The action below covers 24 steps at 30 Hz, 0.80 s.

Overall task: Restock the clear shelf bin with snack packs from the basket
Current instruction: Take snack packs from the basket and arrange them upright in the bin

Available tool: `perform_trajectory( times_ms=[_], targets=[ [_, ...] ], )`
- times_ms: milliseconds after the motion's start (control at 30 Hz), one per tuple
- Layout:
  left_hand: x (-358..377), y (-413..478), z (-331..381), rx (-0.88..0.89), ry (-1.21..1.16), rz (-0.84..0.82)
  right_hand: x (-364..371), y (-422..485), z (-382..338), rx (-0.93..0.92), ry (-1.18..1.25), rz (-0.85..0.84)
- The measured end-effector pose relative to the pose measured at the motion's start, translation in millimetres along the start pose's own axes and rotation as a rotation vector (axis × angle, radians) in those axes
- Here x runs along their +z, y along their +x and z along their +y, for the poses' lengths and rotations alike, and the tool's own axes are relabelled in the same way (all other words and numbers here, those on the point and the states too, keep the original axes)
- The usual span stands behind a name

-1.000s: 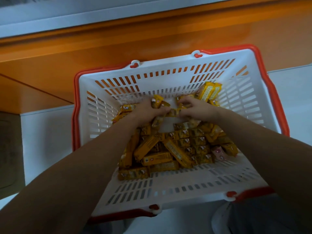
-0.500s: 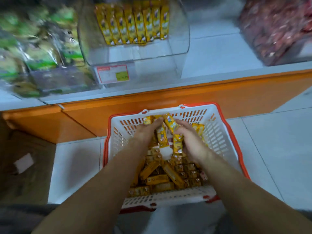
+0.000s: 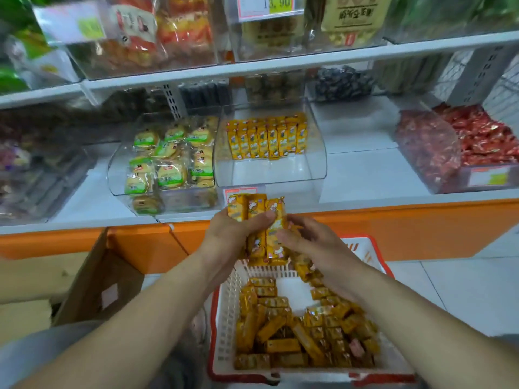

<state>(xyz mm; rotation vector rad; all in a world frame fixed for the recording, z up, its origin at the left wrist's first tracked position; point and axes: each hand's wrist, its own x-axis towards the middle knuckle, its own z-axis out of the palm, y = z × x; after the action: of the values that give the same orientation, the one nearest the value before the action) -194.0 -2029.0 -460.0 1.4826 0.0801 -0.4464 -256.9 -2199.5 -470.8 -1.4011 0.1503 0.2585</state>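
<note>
Standing upright above the basket's far rim, a bundle of packs [image 3: 261, 220] has its long axes running up toward the shelf, top ends pointing at the bin [image 3: 318, 164]. The left hand [image 3: 233, 234] grips the bundle, thumb across its front. The right hand [image 3: 311, 242] pinches its right side with thumb and curled fingers. Each pack is a narrow yellow-orange wrapper with a pale cartoon print. More of them lie jumbled at all angles in the white, red-rimmed basket [image 3: 224, 318] on the floor, heaped toward its near edge. In the clear bin, at the shelf's front edge, a row [image 3: 266, 138] stands on end at the back. Green-labelled cakes [image 3: 168, 164] fill the bin to its left.
</note>
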Motion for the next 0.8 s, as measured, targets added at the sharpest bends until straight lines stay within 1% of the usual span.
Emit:
perform_trajectory(
  times_ms=[33,67,100,133,200,267,500,567,667,733,800],
  targets=[
    [-6.0,-2.9,8.8,0.008,0.008,0.001,5.4,4.1,-4.0,0.019,0.175,-0.042],
    [-12.3,-4.0,16.6,0.020,0.012,0.004,11.3,9.1,-8.1,0.046,0.326,-0.048],
    [-17.6,-5.2,24.1,0.029,0.021,0.014,15.4,14.7,-11.8,0.058,0.422,-0.028],
    [-23.0,-5.6,30.2,0.043,0.038,0.027,17.0,20.7,-14.6,0.049,0.463,0.002],
    [-32.0,-3.6,38.7,0.074,0.072,0.054,16.9,31.4,-21.0,0.007,0.454,0.027],
    [-36.9,1.7,44.8,0.099,0.084,0.063,14.4,38.2,-26.7,-0.036,0.435,0.014],
    [-44.8,28.8,63.2,0.213,0.166,0.032,7.4,51.4,-37.1,-0.104,0.521,0.004],
    [-52.6,31.0,63.1,0.220,0.192,0.060,10.0,55.2,-40.7,-0.115,0.441,0.061],
    [-65.6,35.8,69.1,0.245,0.169,0.103,13.6,68.7,-53.9,-0.181,0.162,0.151],
    [-74.7,41.2,75.2,0.276,0.203,0.163,14.1,90.7,-67.7,-0.237,0.051,0.237],
    [-84.5,47.0,79.7,0.314,0.284,0.247,16.9,124.8,-82.9,-0.316,-0.090,0.325]
  ],
)
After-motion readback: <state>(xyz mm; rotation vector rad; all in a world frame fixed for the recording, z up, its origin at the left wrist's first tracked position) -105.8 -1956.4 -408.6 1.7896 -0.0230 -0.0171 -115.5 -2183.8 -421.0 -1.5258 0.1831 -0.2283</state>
